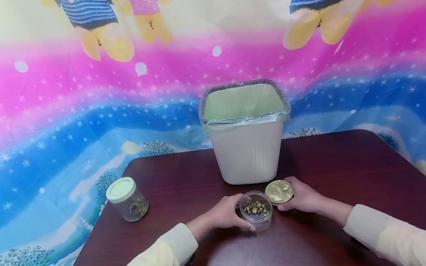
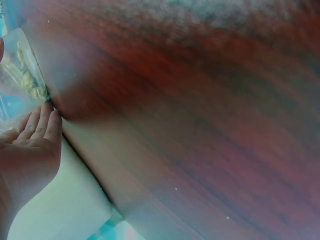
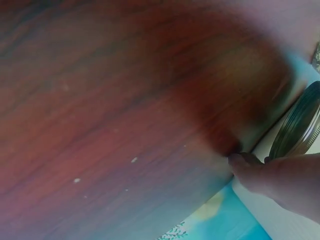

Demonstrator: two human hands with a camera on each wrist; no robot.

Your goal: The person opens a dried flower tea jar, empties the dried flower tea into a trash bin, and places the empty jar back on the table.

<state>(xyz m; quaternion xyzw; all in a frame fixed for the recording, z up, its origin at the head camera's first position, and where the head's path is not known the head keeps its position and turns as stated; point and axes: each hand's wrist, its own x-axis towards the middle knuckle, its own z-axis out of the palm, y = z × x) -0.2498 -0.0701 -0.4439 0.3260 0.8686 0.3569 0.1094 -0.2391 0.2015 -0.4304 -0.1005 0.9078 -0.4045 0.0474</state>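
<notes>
Worktop [image 1: 171, 174] on my feed: left hand [image 1: 225, 213] grips a jar [image 1: 260, 224], right hand [image 1: 303, 195] holds a lid [image 1: 279, 192] beside it

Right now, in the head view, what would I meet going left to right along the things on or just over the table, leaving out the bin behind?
Lidded jar → left hand → clear jar → gold lid → right hand.

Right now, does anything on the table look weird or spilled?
The lined bin looks a bit odd: it stands on the table, where bins don't usually go. I see nothing spilled; the open jar holds its dried bits.
</notes>
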